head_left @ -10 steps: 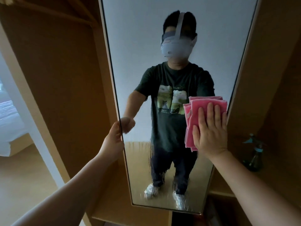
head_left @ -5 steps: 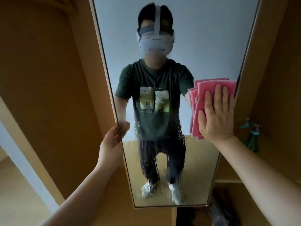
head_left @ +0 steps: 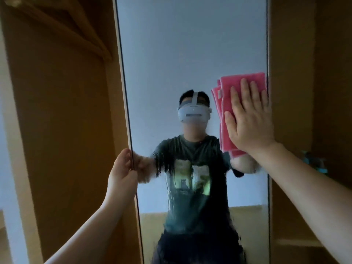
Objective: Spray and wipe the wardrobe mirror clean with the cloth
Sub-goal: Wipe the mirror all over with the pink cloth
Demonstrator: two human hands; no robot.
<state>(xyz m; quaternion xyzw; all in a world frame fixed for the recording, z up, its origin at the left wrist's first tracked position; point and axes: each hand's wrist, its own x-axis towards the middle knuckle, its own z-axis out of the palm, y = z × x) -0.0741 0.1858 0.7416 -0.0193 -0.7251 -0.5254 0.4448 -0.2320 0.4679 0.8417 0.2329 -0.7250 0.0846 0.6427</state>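
Note:
The tall wardrobe mirror point(head_left: 190, 54) fills the middle of the head view, with streaks of running spray across its lower half. A folded pink cloth point(head_left: 228, 92) lies flat against the glass near the mirror's right edge. My right hand point(head_left: 247, 119) presses on the cloth with straight, spread fingers. My left hand point(head_left: 122, 170) grips the mirror's left edge at mid height, fingers curled round the frame. A person wearing a headset is reflected in the glass.
Wooden wardrobe panels point(head_left: 62, 130) stand to the left and right of the mirror. A spray bottle with a teal nozzle point(head_left: 316, 162) sits on a shelf at the right, behind my right forearm. A hanging rail point(head_left: 62, 29) crosses the upper left.
My right hand has slid the pink cloth upward along the mirror's right edge. The camera has tilted up with it. My left hand keeps its hold on the left edge.

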